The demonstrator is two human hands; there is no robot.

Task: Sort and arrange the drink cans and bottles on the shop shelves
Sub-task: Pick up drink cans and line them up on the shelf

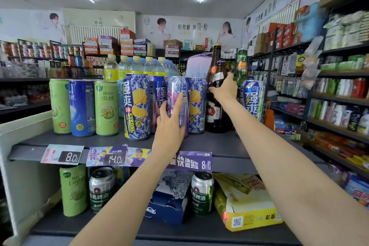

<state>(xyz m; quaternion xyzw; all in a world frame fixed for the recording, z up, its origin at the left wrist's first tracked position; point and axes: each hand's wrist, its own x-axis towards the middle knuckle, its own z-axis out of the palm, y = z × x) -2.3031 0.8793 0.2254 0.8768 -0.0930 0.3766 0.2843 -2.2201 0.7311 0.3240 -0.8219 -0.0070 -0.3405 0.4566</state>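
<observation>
Top shelf (229,146), counts:
- green cans (106,108): 2
- plain blue can (81,108): 1, between the green ones
- blue patterned cans with lemon print (137,106): 2
- purple can (178,104): 1
- blue lightning-print cans (252,98): 2 visible, one partly hidden
- brown bottles (216,94): 2
- green bottle (242,64): 1
- yellow-capped clear bottles (123,66) behind: at least 5

Lower shelf:
- silver-green beer cans (202,193): 2
- green can (73,189): 1
- boxes (245,201): 2

Price tags (69,157): 3.
</observation>
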